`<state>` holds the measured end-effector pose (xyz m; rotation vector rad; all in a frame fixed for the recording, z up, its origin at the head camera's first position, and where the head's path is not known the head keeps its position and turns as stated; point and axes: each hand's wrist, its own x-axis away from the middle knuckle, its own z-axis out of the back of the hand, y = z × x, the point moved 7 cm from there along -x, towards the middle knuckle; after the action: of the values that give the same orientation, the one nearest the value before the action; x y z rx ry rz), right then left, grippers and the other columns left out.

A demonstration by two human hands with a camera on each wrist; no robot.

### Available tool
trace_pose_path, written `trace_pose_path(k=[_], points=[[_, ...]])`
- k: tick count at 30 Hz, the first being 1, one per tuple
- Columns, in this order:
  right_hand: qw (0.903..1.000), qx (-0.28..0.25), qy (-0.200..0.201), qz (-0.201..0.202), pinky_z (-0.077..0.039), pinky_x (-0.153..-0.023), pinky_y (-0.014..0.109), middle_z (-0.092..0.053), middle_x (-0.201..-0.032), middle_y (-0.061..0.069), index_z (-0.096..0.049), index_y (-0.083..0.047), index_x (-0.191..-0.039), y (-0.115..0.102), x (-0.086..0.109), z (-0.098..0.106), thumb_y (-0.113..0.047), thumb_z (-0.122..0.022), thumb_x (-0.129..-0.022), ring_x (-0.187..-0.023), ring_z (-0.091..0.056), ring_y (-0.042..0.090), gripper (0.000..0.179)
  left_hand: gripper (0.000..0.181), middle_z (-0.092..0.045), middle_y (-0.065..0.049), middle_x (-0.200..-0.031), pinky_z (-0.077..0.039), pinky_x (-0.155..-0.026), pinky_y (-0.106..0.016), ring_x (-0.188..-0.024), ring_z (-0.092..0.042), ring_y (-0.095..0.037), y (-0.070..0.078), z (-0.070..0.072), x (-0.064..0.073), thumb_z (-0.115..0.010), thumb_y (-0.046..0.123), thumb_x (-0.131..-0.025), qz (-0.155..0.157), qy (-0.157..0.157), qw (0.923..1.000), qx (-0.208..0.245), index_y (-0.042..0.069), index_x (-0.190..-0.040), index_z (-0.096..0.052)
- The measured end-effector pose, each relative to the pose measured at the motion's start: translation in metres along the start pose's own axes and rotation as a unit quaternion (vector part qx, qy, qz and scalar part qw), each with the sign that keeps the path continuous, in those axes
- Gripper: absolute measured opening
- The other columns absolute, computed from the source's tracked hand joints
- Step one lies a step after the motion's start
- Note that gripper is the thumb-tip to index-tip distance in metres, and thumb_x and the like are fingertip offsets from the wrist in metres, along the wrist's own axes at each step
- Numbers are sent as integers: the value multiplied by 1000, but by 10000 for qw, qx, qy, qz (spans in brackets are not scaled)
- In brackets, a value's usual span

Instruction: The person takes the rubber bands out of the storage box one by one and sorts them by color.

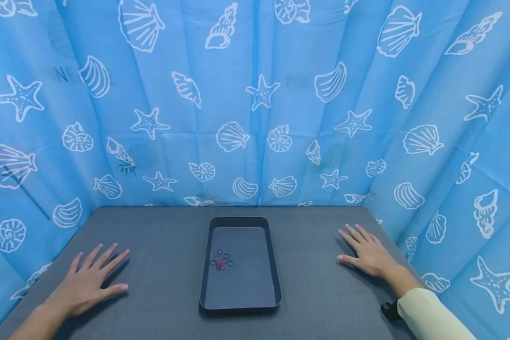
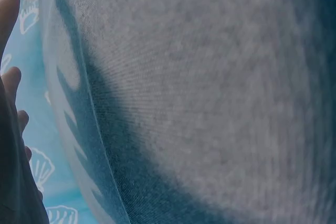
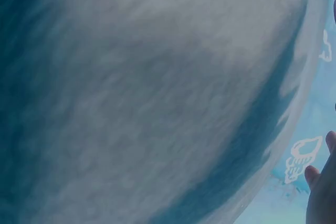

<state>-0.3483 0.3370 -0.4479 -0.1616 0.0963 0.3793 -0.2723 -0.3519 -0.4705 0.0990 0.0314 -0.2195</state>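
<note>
Several small red and dark blue rings [image 1: 220, 260], like little rubber bands, lie in a loose cluster inside a dark grey rectangular tray [image 1: 240, 307], toward its left side. Left of the tray, the left hand [image 1: 87, 282] is spread palm down over the grey table, fingers straight and holding nothing. On the other side, the right hand [image 1: 369, 253] is spread the same way, also holding nothing. Both hands stand well apart from the tray. In the left wrist view, part of the left hand [image 2: 13, 129] and its shadow show; the right wrist view catches only some right fingers [image 3: 312, 174].
A grey cloth-covered table [image 1: 161, 264] carries the tray at its middle. Blue curtains [image 1: 255, 156] printed with white shells and starfish enclose the back and sides. Beside the right wrist, a small black object [image 1: 391, 310] shows by the pale sleeve [image 1: 429, 312].
</note>
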Motion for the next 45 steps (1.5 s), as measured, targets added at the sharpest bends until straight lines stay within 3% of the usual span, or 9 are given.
trace_pose_path(k=[6, 15, 26, 35, 40, 45], points=[[10000, 15, -52, 52, -17, -104, 70, -26, -155, 20, -36, -9, -150, -7, -9, 2, -60, -56, -90, -141, -16, 46, 81, 90, -28, -24, -152, -3, -99, -76, -134, -18, -55, 6, 1, -1, -49, 78, -81, -102, 68, 9999, 9, 23, -151, -35], [9991, -55, 305, 292, -24, -100, 71, -32, -152, 21, -41, -7, -147, -25, -17, 7, -54, -59, -91, -138, -23, 46, 75, 92, -32, -22, -151, -12, -102, -72, -134, -24, -54, 18, 4, -3, -52, 79, -77, -370, 114, 9991, 158, 20, -147, -43], [9966, -364, 689, 259, -29, -100, 68, -38, -148, 21, -44, -5, -144, -47, -35, 2, -46, -62, -93, -135, -31, 43, 68, 91, -37, -19, -149, -27, -97, -72, -130, -35, -50, 42, 7, -8, -51, 81, -76, -597, 369, 9975, 72, 19, -144, -48], [9864, -1244, 1076, -21, -29, -104, 62, -41, -145, 23, -46, -1, -141, -66, -50, -7, -38, -64, -94, -133, -34, 42, 63, 89, -35, -17, -152, -31, -92, -73, -131, -35, -49, 67, 7, -13, -56, 77, -78, -671, 327, 9943, 761, 21, -146, -45], [9754, -1714, 1387, -22, -29, -104, 62, -44, -142, 25, -48, 1, -138, -79, -57, -5, -32, -65, -94, -131, -37, 44, 58, 89, -32, -17, -153, -36, -89, -72, -131, -37, -48, 79, 3, -18, -58, 74, -78, -468, 54, 9905, 1289, 22, -148, -41], [9657, -2059, 1575, -132, -29, -105, 60, -46, -140, 26, -49, 3, -136, -90, -67, -5, -28, -66, -93, -130, -39, 43, 56, 88, -33, -15, -153, -37, -89, -71, -131, -40, -46, 89, -3, -25, -58, 73, -79, -281, -101, 9879, 1525, 23, -149, -40]])
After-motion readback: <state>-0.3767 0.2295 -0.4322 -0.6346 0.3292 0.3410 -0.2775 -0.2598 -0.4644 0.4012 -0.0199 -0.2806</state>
